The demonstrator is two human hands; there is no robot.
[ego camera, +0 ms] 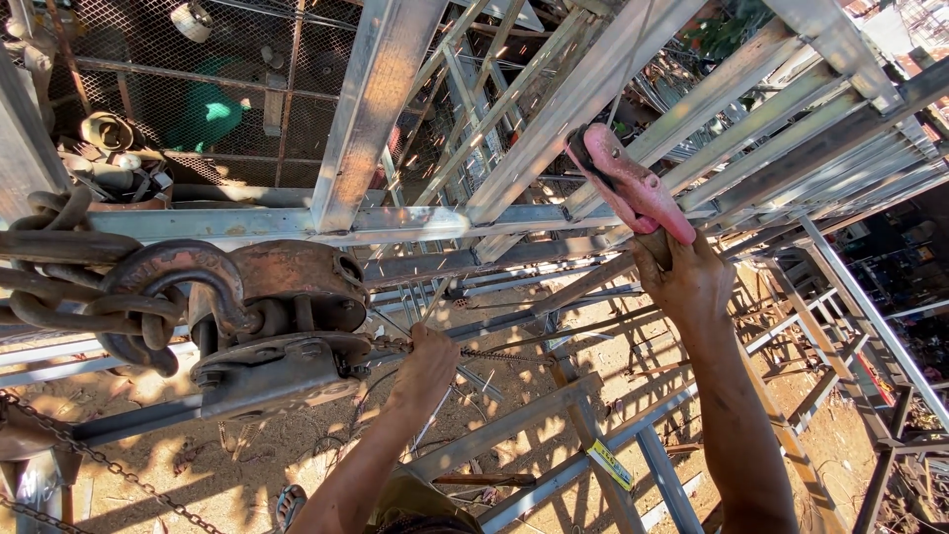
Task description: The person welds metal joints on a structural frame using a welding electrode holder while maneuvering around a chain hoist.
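left hand [427,361] clenched on thin hoist chain [494,354] beside rusty chain hoist [282,321], right hand [687,282] grasping pink-handled tool [628,183] against galvanised steel frame [554,119]

Both arms raised — left hand [427,358] fisted, right hand [685,279] seemingly clenched.

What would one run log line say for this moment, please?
left hand: grips thin chain | right hand: holds pink-handled lever | rusty chain hoist: hooked on heavy chain | around: steel frames

Wire mesh fencing [148,59] stands behind my steel frame; 1 yellow label [610,463] sticks on a lower beam [534,415].
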